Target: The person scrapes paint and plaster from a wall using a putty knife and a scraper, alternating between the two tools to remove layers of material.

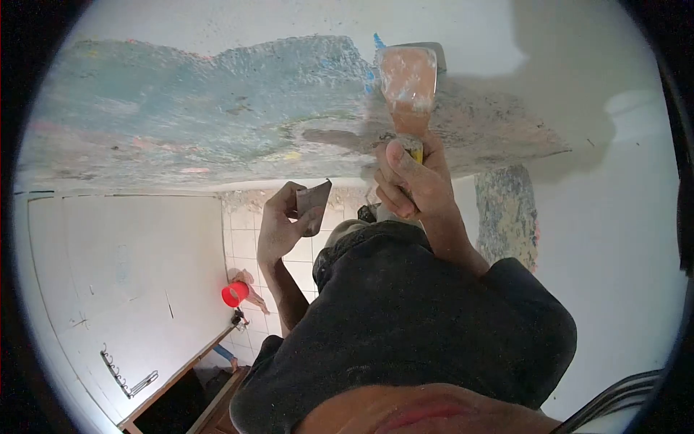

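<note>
Two hands: right (pixel 412 177) grips one scraper (pixel 408 79), left (pixel 278 224) one blade (pixel 312 206).

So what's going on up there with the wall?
A person in a dark shirt is working at a rough, patchy blue-grey area of wall. The right hand grips a putty knife by its handle, the wide blade, smeared with pinkish filler, laid against the surface. The left hand holds a smaller flat metal scraper away from the wall. Beyond the hands there are white tiles and a red bucket.
</note>
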